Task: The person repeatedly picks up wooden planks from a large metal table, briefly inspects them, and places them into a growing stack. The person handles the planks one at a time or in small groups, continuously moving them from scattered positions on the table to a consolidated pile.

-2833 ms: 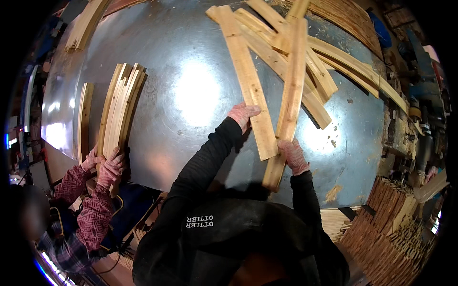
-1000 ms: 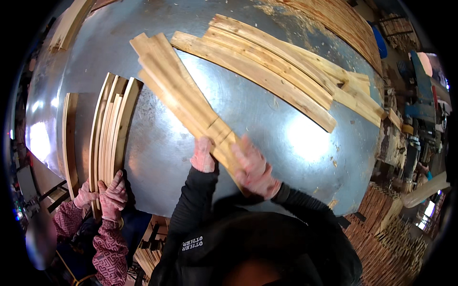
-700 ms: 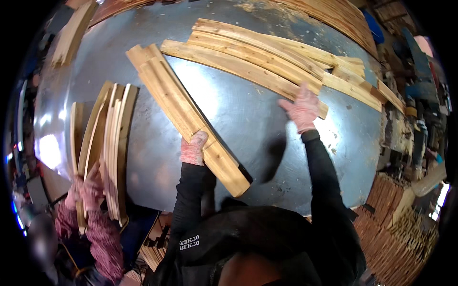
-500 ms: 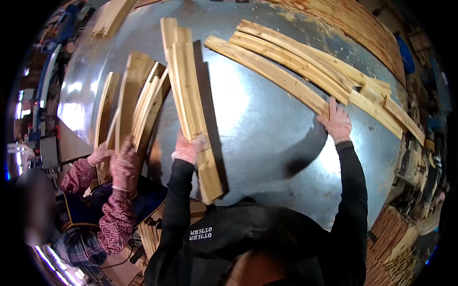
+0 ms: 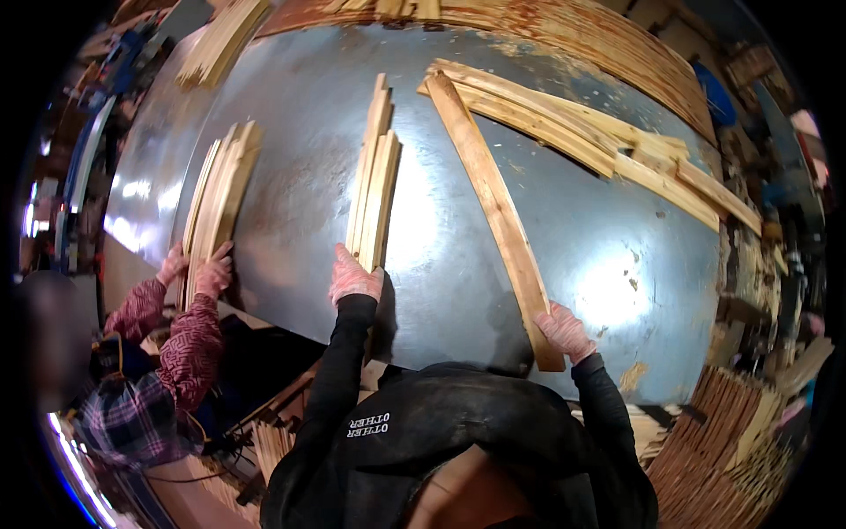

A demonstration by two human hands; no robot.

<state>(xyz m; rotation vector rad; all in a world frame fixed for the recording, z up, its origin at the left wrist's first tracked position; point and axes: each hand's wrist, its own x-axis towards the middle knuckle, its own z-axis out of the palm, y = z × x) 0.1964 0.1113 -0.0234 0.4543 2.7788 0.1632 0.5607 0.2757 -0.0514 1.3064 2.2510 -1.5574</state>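
My left hand (image 5: pixel 356 277), in a pinkish work glove, is closed round the near part of a small bundle of wooden boards (image 5: pixel 377 189) standing on edge on the metal table. Gloved likewise, my right hand (image 5: pixel 567 332) grips a single long wooden board (image 5: pixel 493 207) close to its near end. That board slants away to the far left, and its far end lies over the tip of a loose pile of boards (image 5: pixel 546 115). The fingers under each piece are partly hidden.
A co-worker on the left holds another bundle of boards (image 5: pixel 218 198) in gloved hands. The metal table (image 5: pixel 291 176) has more boards (image 5: pixel 222 44) at its far left. Plywood sheeting (image 5: pixel 608 44) lines the far edge. Stacked thin wood (image 5: pixel 705 441) stands at the lower right.
My right hand has drawn the single board nearer and leftward, swinging it away from the pile. The left bundle has turned on edge. The co-worker's boards are gathered closer together.
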